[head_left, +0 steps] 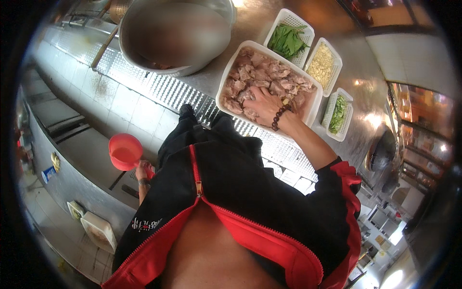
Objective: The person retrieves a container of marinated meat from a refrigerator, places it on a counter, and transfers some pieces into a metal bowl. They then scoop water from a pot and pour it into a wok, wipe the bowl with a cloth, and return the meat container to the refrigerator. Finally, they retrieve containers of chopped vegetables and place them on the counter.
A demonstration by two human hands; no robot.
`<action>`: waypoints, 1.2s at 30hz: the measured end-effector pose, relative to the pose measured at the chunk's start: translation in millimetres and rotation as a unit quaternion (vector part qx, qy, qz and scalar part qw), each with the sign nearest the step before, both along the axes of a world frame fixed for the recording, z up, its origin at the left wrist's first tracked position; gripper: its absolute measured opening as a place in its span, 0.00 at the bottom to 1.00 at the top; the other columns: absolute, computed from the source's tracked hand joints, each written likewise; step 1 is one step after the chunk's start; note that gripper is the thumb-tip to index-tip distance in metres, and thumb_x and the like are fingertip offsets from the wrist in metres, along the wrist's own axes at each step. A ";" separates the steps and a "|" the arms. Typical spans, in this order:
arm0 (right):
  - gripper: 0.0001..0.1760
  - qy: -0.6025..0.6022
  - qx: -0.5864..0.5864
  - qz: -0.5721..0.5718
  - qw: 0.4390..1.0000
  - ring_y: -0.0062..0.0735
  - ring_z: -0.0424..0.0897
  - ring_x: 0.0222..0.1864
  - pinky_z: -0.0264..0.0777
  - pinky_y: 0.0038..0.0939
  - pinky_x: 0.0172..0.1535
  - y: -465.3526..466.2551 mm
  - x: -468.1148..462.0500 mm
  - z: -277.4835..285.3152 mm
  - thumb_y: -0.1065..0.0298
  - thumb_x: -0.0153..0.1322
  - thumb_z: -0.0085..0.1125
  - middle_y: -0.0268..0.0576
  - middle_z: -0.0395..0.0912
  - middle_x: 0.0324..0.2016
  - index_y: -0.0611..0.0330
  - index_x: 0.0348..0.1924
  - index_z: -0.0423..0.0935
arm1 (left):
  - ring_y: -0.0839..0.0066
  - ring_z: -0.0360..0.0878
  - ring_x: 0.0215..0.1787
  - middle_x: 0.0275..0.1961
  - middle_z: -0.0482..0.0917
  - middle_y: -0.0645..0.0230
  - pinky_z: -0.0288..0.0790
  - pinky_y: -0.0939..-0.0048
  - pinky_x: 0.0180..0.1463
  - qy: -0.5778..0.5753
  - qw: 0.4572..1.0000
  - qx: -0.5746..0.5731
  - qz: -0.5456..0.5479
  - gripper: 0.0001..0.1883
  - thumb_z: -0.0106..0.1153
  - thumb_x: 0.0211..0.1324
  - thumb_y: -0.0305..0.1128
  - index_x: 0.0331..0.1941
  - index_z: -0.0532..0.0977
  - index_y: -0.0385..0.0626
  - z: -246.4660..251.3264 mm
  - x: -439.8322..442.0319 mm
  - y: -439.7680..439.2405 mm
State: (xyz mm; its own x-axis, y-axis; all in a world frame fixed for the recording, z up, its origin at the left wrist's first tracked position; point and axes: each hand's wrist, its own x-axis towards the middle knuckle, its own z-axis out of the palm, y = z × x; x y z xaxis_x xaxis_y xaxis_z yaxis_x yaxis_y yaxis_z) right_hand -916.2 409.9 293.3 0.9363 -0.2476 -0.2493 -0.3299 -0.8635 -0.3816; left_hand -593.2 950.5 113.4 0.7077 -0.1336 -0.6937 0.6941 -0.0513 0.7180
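Observation:
My right hand (265, 104), with a beaded bracelet on its wrist, reaches into a white plastic tub (221, 85) of raw meat chunks (260, 74). Its fingers are apart and bent around or against a piece near the tub's front left; whether they grip it cannot be seen. Down at the left, my left hand (142, 171) is closed on the handle of a red plastic dipper (125, 151), which is held out over the floor. A large metal pot (177, 70) stands left of the tub, its inside mostly blurred, with some meat showing at the near rim.
White perforated baskets hold green leaves (288, 41), chopped garlic (320, 65) and cut greens (338, 115) on the steel counter (249, 21). A wooden handle (104, 47) leans beside the pot. A perforated metal grate (173, 88) runs along the counter's front. A wok (382, 148) is farther right.

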 end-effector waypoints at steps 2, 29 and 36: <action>0.28 0.001 0.000 -0.016 1.000 0.57 0.70 0.58 0.75 0.47 0.46 2.7 -3.5 -2.6 0.76 0.56 0.66 0.54 0.65 0.53 0.47 0.49 0.77 | 0.70 0.70 0.25 0.26 0.70 0.68 0.66 0.66 0.28 0.020 1.000 -0.006 0.013 0.08 0.59 0.57 0.33 0.29 0.71 0.43 -10.8 -6.4 11.2; 0.52 0.107 0.045 0.087 0.989 0.54 0.76 0.48 0.78 0.41 0.38 10.4 37.1 7.9 0.81 0.61 0.55 0.58 0.65 0.51 0.19 0.73 0.56 | 0.71 0.70 0.25 0.26 0.71 0.69 0.65 0.68 0.29 0.028 0.999 0.002 0.044 0.06 0.56 0.56 0.31 0.29 0.70 0.46 -14.7 -28.4 20.4; 0.44 0.107 0.024 0.121 0.987 0.58 0.76 0.48 0.79 0.46 0.42 5.9 36.6 5.4 0.77 0.64 0.57 0.57 0.64 0.52 0.22 0.68 0.63 | 0.71 0.69 0.27 0.27 0.71 0.69 0.65 0.71 0.32 0.078 0.988 -0.083 0.107 0.06 0.53 0.59 0.31 0.28 0.69 0.46 -31.9 -32.9 28.7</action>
